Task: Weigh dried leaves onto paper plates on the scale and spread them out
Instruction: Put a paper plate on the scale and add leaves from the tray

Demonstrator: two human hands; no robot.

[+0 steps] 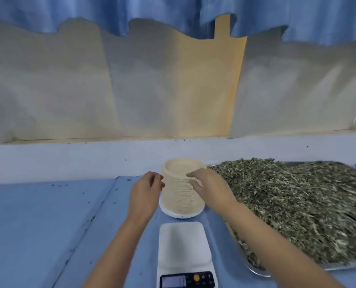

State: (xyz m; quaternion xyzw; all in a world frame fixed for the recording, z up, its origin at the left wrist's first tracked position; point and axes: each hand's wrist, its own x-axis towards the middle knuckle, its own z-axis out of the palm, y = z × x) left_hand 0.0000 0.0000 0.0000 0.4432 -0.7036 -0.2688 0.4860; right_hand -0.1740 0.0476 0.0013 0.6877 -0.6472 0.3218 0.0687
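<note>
The right hand [208,188] pinches the top rim of the paper plate stack [181,198], fingers above, thumb on the side. The left hand [146,192], fingers loosely curled, holds nothing, just beside the stack. The scale [183,246] sits nearer on the tabletop [38,225]. The dried leaves [287,200] fill the tray [256,271] at right.

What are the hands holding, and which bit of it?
The right grip pinches the plates at the stack's top rim. The left grip curls by its left side; whether it holds cannot be told.
</note>
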